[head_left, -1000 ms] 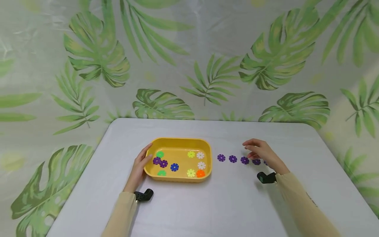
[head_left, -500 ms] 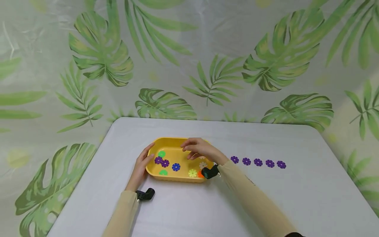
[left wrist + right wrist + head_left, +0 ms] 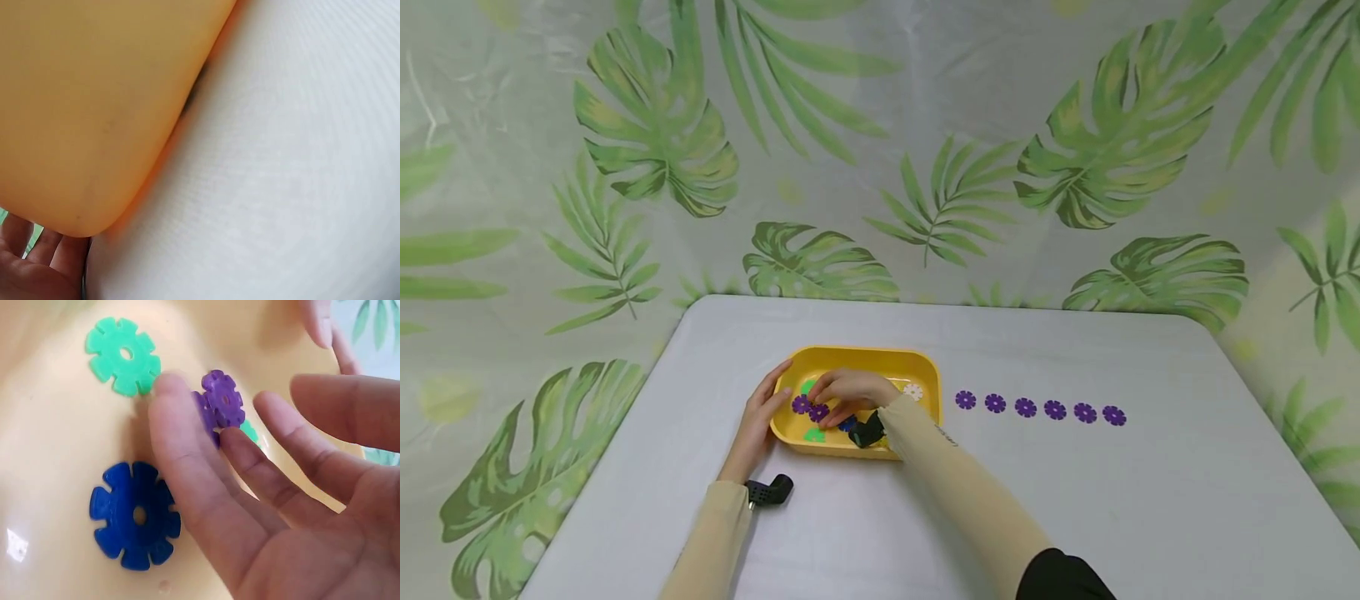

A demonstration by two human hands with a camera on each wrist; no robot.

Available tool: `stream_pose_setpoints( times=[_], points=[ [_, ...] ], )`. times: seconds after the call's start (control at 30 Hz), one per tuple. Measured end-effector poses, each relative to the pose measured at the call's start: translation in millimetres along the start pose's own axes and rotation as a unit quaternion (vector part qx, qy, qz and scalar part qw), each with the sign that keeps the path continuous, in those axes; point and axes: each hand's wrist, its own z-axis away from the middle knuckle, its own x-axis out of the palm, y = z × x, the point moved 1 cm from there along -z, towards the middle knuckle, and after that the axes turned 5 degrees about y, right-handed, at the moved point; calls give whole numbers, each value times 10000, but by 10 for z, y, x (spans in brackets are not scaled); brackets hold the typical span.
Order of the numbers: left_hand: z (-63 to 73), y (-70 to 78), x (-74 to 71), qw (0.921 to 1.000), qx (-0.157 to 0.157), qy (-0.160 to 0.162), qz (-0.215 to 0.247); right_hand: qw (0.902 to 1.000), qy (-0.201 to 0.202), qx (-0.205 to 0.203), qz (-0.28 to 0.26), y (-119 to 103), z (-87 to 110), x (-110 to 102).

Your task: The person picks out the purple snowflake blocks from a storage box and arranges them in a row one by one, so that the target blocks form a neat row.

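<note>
My left hand [image 3: 756, 421] grips the tray [image 3: 835, 358] by its left edge, thumb over the rim, fingers outside; the left wrist view shows just part of those fingers, cut off at the corner. Tray is left of middle on the table [image 3: 1150, 500], nearer the far edge; table's near edge is out of frame.

My right hand [image 3: 850, 390] is over the tray's left half, fingers spread and slightly bent, thumb apart, right by two purple discs [image 3: 224, 399] near the tray's left edge. One purple is partly behind my thumb; can't tell if I'm touching either. Near green disc [image 3: 122, 359] shows whole, toward the tray's near edge; far green [image 3: 808, 387] mostly covered. Blue disc [image 3: 137, 519] is slightly overlapped by my thumb. White disc [image 3: 913, 392] sits at the tray's far right corner; yellow bits by my sleeve [image 3: 955, 467] hard to make out.

Six purple discs [image 3: 1026, 407] line up between tray and table's right edge.
</note>
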Motion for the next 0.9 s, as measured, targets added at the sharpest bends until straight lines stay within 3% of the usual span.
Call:
stream_pose_setpoints(
  times=[0.13,0.3,0.5,0.67,0.9],
  points=[
    [50,115,29,10000,0,-73,-36,9996,16,188,222,-19,-62,38],
    [65,146,40,10000,-25,-54,-68,9971,282,291,649,-13,-105,44],
    [76,148,55,9999,-55,-46,-127,9939,355,23,1044,-1,-51,-74],
    [55,116,41,10000,-52,2,-39,9944,212,-497,909,-40,183,-305],
    [-44,-115,-29,9999,61,116,-12,9906,280,-1118,743,19,662,-825]
  ],
)
